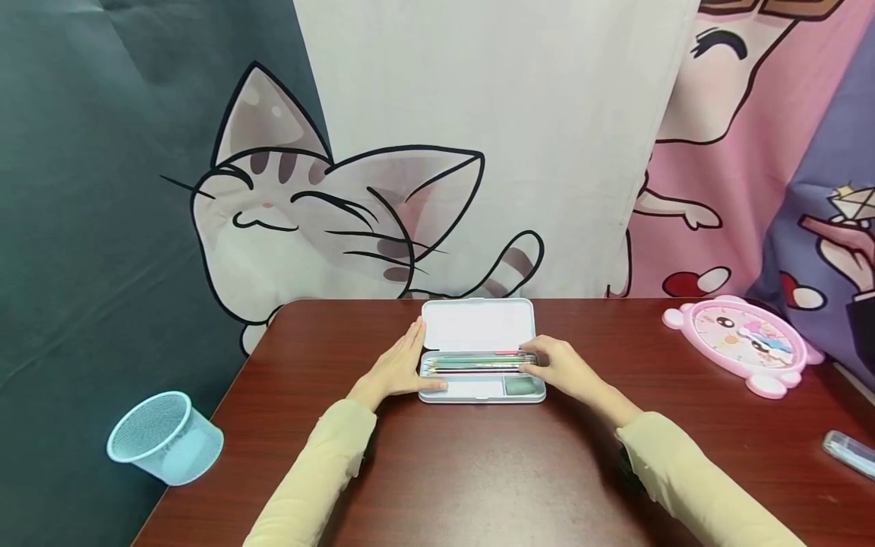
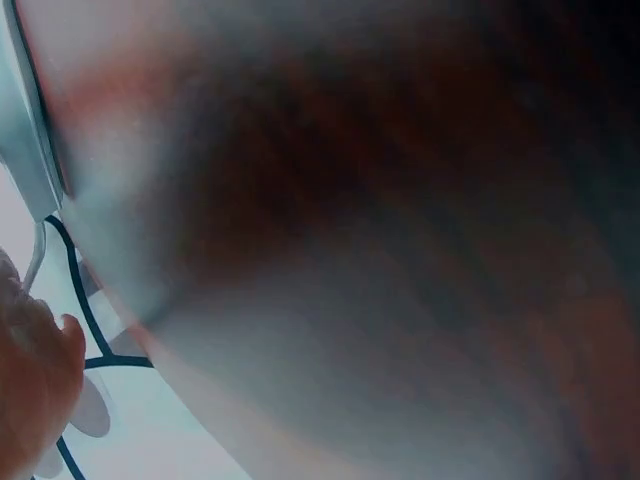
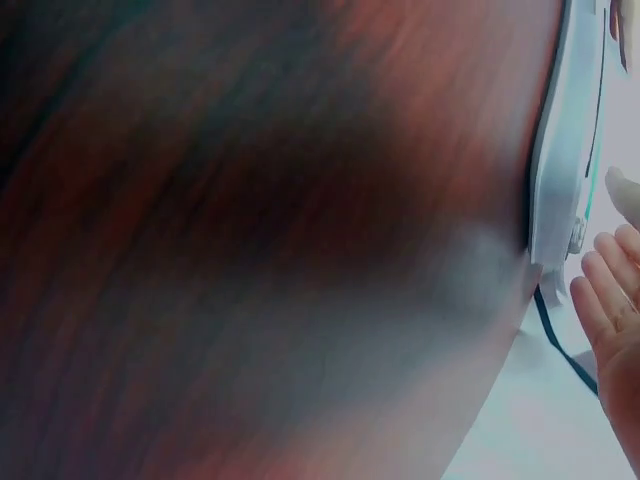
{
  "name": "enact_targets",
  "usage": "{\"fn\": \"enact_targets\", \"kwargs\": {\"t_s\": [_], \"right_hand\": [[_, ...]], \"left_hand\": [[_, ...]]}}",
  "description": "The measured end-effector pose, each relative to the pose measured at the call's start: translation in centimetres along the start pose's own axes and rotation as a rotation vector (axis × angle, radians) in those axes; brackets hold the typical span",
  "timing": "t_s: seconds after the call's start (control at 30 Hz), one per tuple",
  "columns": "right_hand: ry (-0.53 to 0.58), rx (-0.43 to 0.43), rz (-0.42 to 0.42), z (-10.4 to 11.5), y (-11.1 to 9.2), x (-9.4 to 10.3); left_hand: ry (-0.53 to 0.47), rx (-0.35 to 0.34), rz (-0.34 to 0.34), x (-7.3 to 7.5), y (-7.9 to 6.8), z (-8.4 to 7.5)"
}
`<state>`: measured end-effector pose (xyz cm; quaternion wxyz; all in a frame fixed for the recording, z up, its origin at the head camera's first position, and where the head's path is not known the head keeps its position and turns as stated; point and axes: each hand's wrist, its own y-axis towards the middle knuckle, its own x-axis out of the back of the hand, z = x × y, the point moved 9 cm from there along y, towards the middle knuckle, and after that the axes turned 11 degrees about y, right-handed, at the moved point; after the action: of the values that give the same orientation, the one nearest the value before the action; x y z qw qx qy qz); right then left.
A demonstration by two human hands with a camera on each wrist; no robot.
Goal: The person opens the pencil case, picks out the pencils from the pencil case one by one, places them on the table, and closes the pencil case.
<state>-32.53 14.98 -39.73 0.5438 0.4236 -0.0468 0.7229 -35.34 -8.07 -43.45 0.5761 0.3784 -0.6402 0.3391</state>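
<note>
A white pencil case lies unfolded on the table, its lid laid back and several pencils side by side in the tray. A grey-green piece, perhaps an eraser, sits in the front right compartment. At the case's left end, my left hand has its fingers straight along the lid's edge and its thumb over the tray's front left corner. My right hand is at the right end, thumb and fingers spread apart over the pencils' ends. In the right wrist view, the fingers extend beside the case's edge.
On the left table edge, a light blue mesh pen holder is tipped at an angle. A pink cartoon clock lies at the back right, with a pale, clear-sided object at the right edge. Behind the table hangs a cat-printed curtain.
</note>
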Motion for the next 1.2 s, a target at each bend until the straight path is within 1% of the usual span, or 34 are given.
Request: {"fn": "enact_targets", "kwargs": {"t_s": [0.03,0.1,0.23,0.4,0.5,0.63,0.77,0.9,0.97,1.07,1.2], "right_hand": [[-0.019,0.007,0.022,0.1,0.0,-0.3],[-0.062,0.018,0.064,0.4,0.1,-0.8],[-0.154,0.060,0.113,0.9,0.4,-1.5],[-0.213,0.077,0.159,1.5,0.9,-1.9],[-0.206,0.048,0.188,1.5,1.0,-2.0],[-0.189,0.016,0.210,1.6,1.0,-2.1],[-0.199,0.013,0.222,1.6,0.8,-2.2],[-0.208,0.013,0.217,1.4,0.6,-2.1],[-0.199,0.028,0.205,1.5,0.6,-1.9],[-0.173,0.068,0.158,1.9,0.8,-1.4],[-0.149,0.135,0.063,2.0,0.8,-0.2]], "left_hand": [[-0.003,0.005,0.014,-0.1,0.0,0.0],[0.004,0.024,0.069,-0.5,0.1,0.1],[0.000,0.054,0.157,-0.8,0.3,0.2],[0.026,0.076,0.229,-0.8,0.5,0.2],[0.035,0.083,0.255,-0.7,0.6,0.1],[0.014,0.093,0.280,-0.8,0.6,-0.1],[-0.008,0.096,0.303,-1.0,0.8,-0.5],[-0.030,0.108,0.314,-1.2,0.9,-0.8],[-0.033,0.121,0.321,-1.2,0.8,-0.9],[-0.023,0.138,0.333,-1.1,0.8,-0.8],[-0.015,0.157,0.345,-1.1,0.8,-0.5]]}}
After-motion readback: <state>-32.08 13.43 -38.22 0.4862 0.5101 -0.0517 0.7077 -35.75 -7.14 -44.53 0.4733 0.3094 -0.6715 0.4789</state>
